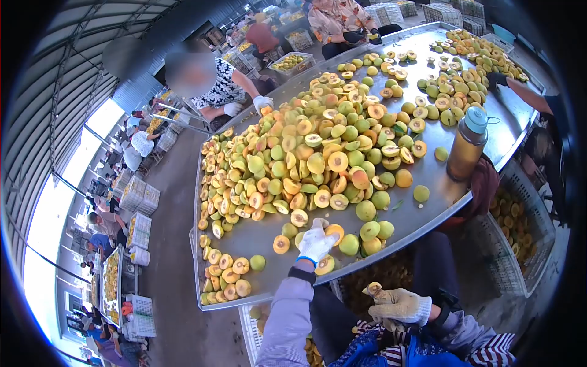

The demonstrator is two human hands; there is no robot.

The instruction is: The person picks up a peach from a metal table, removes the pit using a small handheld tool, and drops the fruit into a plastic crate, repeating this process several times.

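My left hand [317, 243], in a white glove with a blue cuff, reaches over the near edge of the metal table [391, 227]. Its fingers are closed at an orange-fleshed peach half [334, 232]. Whole green-yellow peaches [349, 244] and another cut half [324, 265] lie close around it. Below the table edge, over my lap, my right hand [400, 307] wears a beige knit glove. Its fingers curl around a small yellow-brown piece of fruit [372, 288], partly hidden by the glove.
A big heap of halved peaches [293, 165] covers the table's middle. A brown bottle [468, 145] stands at the right edge. Crates [510, 244] of fruit sit below. A person in white gloves [232, 109] works across the table; a dark-gloved hand [496, 81] reaches in from the right.
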